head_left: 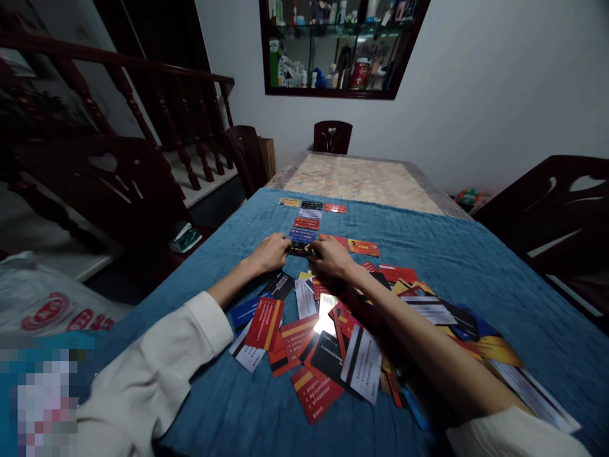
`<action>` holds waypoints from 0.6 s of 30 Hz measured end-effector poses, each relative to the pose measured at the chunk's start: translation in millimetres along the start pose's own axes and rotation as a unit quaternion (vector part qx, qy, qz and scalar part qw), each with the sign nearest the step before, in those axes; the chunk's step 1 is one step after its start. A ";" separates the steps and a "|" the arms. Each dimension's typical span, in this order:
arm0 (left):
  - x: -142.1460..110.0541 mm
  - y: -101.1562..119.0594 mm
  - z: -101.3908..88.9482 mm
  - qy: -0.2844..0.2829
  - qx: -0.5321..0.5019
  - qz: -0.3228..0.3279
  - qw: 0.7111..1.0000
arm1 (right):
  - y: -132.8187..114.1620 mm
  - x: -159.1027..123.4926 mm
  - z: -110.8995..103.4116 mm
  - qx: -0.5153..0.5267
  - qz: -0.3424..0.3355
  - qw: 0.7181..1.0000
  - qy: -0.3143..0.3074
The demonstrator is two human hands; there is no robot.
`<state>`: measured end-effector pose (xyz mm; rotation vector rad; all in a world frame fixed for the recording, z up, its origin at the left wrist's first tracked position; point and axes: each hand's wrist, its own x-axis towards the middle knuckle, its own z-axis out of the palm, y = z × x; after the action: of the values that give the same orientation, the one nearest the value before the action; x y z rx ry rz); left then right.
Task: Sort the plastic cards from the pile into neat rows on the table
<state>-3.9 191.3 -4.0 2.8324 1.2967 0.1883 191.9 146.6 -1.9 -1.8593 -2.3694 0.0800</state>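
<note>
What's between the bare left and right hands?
Between left hand and right hand: a black rectangular card, a blue printed card just beyond. Head view.

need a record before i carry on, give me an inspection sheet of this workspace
surface: blue cloth over the near part of the table
things: laid-out cards ahead, some overlapping; black card between the hands, by a blue card
clutter: loose pile nearer the person, cards overlapping at odd angles; bright glare on one card
grippers: bare left hand and right hand, fingers at opposite ends of the black card; grip unclear
cables: nothing seen
surroundings: chairs, railing, filled wall cabinet, plastic bag at left
</note>
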 end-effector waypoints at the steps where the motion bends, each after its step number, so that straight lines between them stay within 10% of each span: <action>1: 0.2 -0.1 -0.2 -0.001 0.003 0.002 1.000 | 2.6 -0.3 -0.4 0.000 -0.002 1.000 0.001; 18: -1.2 18.3 -11.8 0.032 0.014 0.037 0.999 | 70.2 -60.4 -28.1 0.010 -0.012 0.996 0.093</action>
<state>7.7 178.0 8.9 2.9231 1.2147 0.2663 277.4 103.8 13.3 -1.7453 -2.2573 -0.0686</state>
